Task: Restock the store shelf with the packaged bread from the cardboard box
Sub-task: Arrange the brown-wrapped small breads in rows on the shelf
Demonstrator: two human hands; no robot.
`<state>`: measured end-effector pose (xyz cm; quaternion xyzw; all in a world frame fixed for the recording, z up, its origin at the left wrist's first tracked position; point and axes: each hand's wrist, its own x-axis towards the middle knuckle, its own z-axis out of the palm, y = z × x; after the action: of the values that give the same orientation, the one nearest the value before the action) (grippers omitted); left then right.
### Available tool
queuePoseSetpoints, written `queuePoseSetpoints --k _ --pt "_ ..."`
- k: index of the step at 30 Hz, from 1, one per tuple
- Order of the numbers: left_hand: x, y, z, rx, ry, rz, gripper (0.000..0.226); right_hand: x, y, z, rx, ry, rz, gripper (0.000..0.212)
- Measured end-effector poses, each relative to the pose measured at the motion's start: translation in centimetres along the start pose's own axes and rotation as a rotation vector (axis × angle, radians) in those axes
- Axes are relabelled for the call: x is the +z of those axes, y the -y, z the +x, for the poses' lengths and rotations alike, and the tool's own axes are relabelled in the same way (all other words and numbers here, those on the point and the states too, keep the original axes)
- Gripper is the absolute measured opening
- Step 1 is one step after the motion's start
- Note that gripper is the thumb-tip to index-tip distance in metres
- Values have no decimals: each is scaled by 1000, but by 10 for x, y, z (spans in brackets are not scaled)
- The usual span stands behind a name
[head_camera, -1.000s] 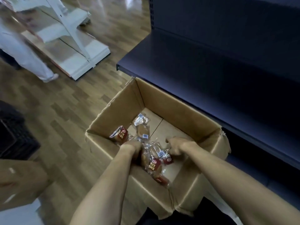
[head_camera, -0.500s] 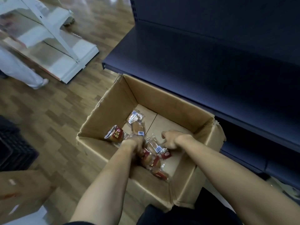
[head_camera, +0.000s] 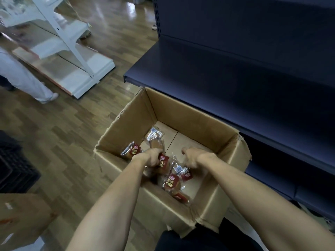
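Note:
An open cardboard box (head_camera: 126,124) stands on the wooden floor beside a dark blue store shelf (head_camera: 226,73). Several small bread packets with red labels lie in its bottom, among them one (head_camera: 131,151) at the left wall, one (head_camera: 155,139) further back and one (head_camera: 172,183) near the front. Both my hands are down in the box. My left hand (head_camera: 151,159) grips a bread packet (head_camera: 163,163). My right hand (head_camera: 193,158) holds the clear wrapper of another packet (head_camera: 182,172). The shelf boards in view carry nothing.
A white shelving unit (head_camera: 72,57) stands at the back left. A person in white trousers (head_camera: 23,77) walks past it. A black crate (head_camera: 14,169) sits at the left edge and another cardboard box (head_camera: 21,218) at the lower left.
Both hands stay in the box and have closed more firmly on the packets, the left one lifting its packet slightly. The person at the left has stepped along.

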<state>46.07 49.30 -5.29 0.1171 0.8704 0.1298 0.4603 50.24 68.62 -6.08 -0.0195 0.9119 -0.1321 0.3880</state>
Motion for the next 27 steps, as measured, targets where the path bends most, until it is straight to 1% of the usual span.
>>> queuePoseSetpoints --k 2,3,6,10,12,15,17,18,20,22,23,25,27 --pt "-10 2 -1 -13 -62 8 37 -1 8 -7 -27 -58 38 70" --pt "-14 1 -4 5 -90 -10 42 -2 13 -11 -46 -91 54 77" --pt "-26 -4 -14 35 -147 -113 37 -5 30 -21 -97 -220 -9 92" --pt "-41 -18 -30 103 -112 -233 24 -5 50 -28 -107 -418 -72 101" --pt "-47 -22 -38 109 -91 -303 21 -7 57 -31 -128 -506 -82 100" --pt "-53 -21 -46 120 -96 -413 17 -15 62 -39 -144 -575 -108 89" --pt "-60 -17 -52 130 -104 -477 26 -22 65 -47 -143 -618 -115 78" --pt "-65 -15 -54 140 -118 -470 34 -26 66 -50 -143 -645 -117 74" --pt "-77 -13 -66 183 -194 -349 61 -37 69 -57 -136 -691 -119 69" --pt "-87 -12 -76 260 -348 -102 87 -50 70 -62 -126 -740 -141 68" --pt "-90 -10 -81 294 -452 47 95 -57 71 -66 -121 -757 -155 67" --pt "-97 -7 -91 334 -657 336 101 -74 74 -74 -118 -796 -181 66" --pt "-106 -7 -103 345 -796 510 102 -91 80 -85 -107 -844 -199 64"
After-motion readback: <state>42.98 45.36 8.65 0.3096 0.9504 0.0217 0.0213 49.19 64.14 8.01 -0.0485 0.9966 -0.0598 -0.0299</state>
